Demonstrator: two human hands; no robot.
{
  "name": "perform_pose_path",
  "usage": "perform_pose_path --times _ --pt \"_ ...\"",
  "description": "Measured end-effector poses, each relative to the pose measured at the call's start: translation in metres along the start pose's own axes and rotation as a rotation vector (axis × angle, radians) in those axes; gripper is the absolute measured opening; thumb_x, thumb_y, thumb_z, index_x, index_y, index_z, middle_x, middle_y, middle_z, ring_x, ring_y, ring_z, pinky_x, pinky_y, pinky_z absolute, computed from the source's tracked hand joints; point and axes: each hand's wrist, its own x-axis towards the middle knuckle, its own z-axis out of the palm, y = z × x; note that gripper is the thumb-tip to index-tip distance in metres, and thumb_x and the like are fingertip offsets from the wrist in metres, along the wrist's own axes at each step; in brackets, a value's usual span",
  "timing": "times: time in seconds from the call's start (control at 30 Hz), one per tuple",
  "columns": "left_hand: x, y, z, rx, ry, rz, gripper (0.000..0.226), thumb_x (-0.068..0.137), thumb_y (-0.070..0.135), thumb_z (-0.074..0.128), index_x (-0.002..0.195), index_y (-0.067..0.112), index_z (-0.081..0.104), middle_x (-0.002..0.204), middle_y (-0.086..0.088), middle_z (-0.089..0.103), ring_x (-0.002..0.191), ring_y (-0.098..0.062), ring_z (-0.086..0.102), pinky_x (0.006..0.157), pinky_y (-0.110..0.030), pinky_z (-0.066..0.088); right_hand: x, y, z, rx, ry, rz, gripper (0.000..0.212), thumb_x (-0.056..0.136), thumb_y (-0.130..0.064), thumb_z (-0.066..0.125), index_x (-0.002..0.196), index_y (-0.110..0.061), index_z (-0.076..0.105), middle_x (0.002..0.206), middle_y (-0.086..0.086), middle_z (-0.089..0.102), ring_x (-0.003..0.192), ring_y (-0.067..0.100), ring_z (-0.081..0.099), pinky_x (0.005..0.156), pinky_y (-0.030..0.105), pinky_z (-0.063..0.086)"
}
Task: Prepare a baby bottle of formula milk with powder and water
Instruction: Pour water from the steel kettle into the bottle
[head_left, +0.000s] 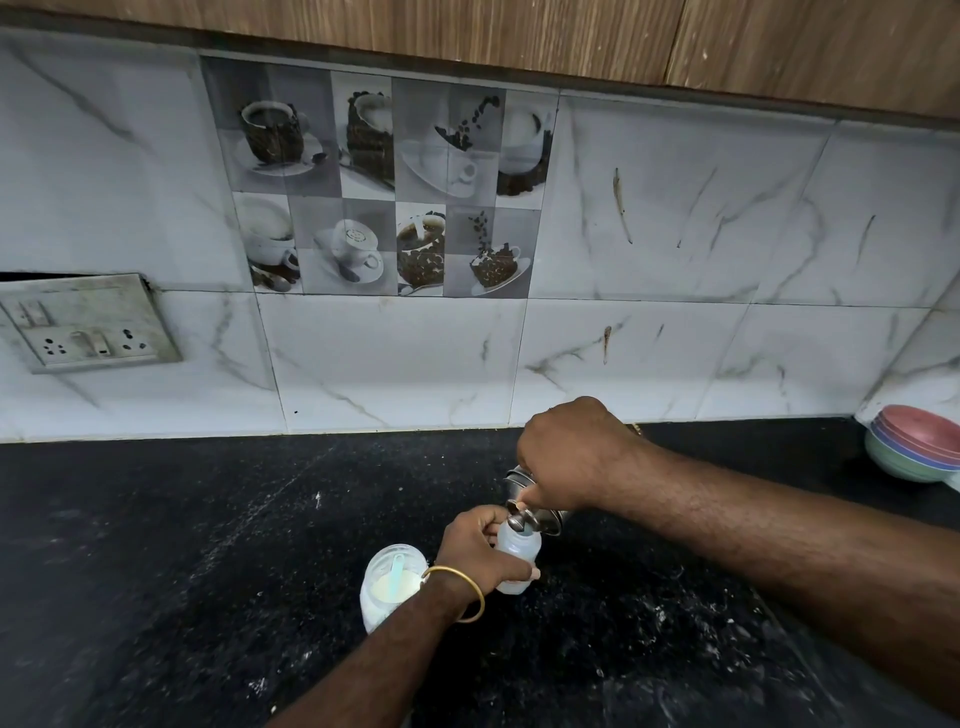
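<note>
On the counter: black speckled stone countertop (208, 545), dusted with white powder.
Right hand (574, 457): grips a tilted shiny steel vessel (540, 512), its lip at the bottle's mouth.
Left hand (475, 545): curled round a small translucent plastic baby bottle (517, 551), upright on the counter.
Jar: clear plastic jar of white powder (389, 584) with pale blue scoop (397, 569), just left of the bottle.

We have single head view only, worn on person, looking forward and down across black counter (156, 571) toward tiled wall (675, 234). Wide-angle, edges bowed. Both forearms enter from bottom and right; hands sit near, low of centre. No second view to compare.
</note>
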Motion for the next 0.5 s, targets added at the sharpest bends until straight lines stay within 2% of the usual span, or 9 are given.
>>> perform_pose_path --times 0.1,0.23,0.33,0.5 --pt "0.0001 0.0002 -0.0007 0.002 0.0 -0.003 0.046 0.04 0.016 0.094 0.08 0.021 0.071 0.085 0.003 0.073 0.077 -0.012 0.066 0.066 -0.02 0.055 -0.0003 -0.001 -0.0006 0.005 0.003 -0.001 0.04 0.09 -0.056 0.056 0.077 -0.018 0.057 0.068 -0.005 0.047 0.07 0.019 0.056 0.061 0.03 0.04" --pt "0.0014 -0.0015 -0.0001 -0.004 0.006 -0.007 0.049 0.04 0.016 0.094 0.084 0.018 0.072 0.091 -0.002 0.076 0.088 -0.021 0.072 0.072 -0.026 0.058 -0.0009 -0.003 -0.0022 -0.011 0.009 -0.006 0.039 0.091 -0.055 0.056 0.078 -0.018 0.057 0.068 -0.005 0.046 0.071 0.02 0.055 0.059 0.031 0.038" --pt "0.0018 -0.0021 0.0004 -0.013 0.0 -0.008 0.051 0.04 0.016 0.093 0.087 0.017 0.073 0.093 -0.002 0.076 0.09 -0.021 0.072 0.076 -0.029 0.059 -0.0015 -0.0043 -0.0031 -0.026 0.023 -0.013 0.037 0.091 -0.053 0.056 0.078 -0.018 0.055 0.068 -0.004 0.045 0.07 0.02 0.054 0.06 0.031 0.037" --pt "0.0003 -0.0011 0.0019 -0.03 0.008 -0.014 0.051 0.038 0.018 0.094 0.085 0.018 0.072 0.091 -0.005 0.076 0.081 -0.014 0.069 0.069 -0.023 0.057 -0.0029 -0.0065 -0.0055 -0.04 0.027 -0.03 0.034 0.092 -0.051 0.057 0.08 -0.019 0.055 0.076 -0.003 0.05 0.073 0.021 0.055 0.061 0.031 0.037"
